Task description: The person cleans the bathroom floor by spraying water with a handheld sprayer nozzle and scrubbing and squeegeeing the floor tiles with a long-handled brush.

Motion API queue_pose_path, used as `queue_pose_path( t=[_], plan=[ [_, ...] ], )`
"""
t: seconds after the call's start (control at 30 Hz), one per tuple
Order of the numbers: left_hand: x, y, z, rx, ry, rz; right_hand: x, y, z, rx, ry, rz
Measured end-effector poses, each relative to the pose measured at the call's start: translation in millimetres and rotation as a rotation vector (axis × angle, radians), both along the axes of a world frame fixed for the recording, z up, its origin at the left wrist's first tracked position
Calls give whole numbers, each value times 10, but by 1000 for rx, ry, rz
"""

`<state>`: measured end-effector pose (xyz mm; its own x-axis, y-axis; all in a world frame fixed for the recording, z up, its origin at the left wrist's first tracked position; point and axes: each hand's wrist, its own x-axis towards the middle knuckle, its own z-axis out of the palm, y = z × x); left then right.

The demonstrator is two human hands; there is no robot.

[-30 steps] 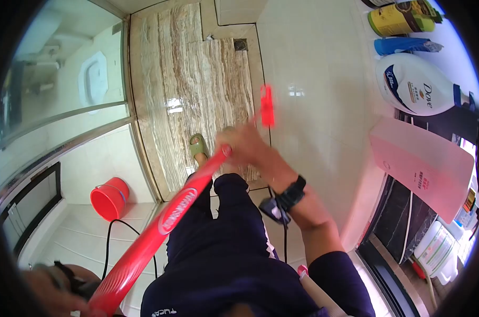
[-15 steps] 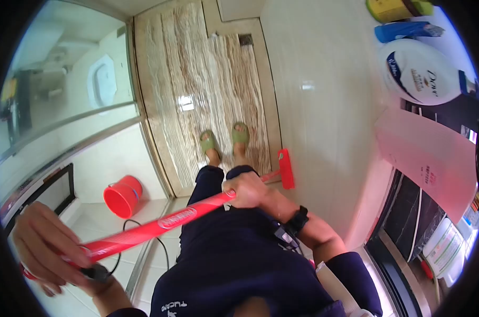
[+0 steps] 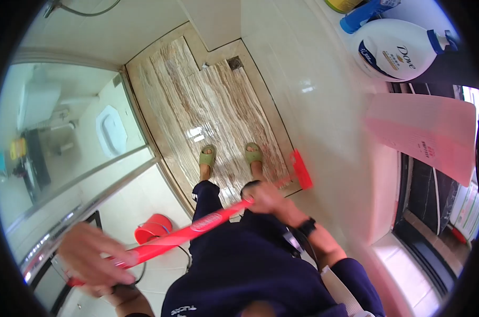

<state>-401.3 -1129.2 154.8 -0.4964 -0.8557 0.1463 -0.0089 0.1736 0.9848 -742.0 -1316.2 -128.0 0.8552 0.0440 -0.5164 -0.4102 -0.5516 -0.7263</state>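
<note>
A red pole (image 3: 205, 222) slants across the front of my dark clothes. My left hand (image 3: 94, 256) wraps round its thick lower-left end, the fingers slightly blurred. Further up, my right hand (image 3: 266, 198) is closed round the pole's narrower part, with a dark band on that wrist. Beyond the right hand, a red head (image 3: 301, 169) is at the pole's far end, beside the base of the pale wall; part of the shaft towards it is blurred.
Green slippers (image 3: 253, 153) are on my feet on the striped floor (image 3: 189, 100). A red bucket (image 3: 154, 228) stands left, behind the pole, near a glass partition (image 3: 49, 127). At right are a white bottle (image 3: 395, 50) and a pink translucent container (image 3: 424, 132).
The view has turned and shifted. My left hand, open-fingered over the pole half a second ago, now curls round it. The red head has moved down and to the right in view.
</note>
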Motion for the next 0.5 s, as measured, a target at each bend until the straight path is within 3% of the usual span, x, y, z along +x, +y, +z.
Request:
queue_pose_path(
  t=[0.07, 0.2, 0.27, 0.33, 0.37, 0.43, 0.5],
  plan=[
    [-87, -96, -313, 68, 179, 298, -160, 115, 70, 17, 21, -101],
    [301, -188, -450, -24, 249, 113, -25, 443, 86, -106, 23, -320],
    [530, -161, -412, -69, 209, 155, 222, 600, 81, -200, -29, -466],
    [455, -139, -308, -126, 236, 435, 428, 734, 126, -245, -162, -716],
    [385, -160, -227, -113, 262, 378, 495, 801, 194, -228, -215, -821],
    [238, -222, -51, -84, 154, 924, 543, 1030, 166, -243, -238, -1001],
    [181, -408, -19, -3, 261, 754, 462, 1181, 224, -237, -274, -1149]
  ],
)
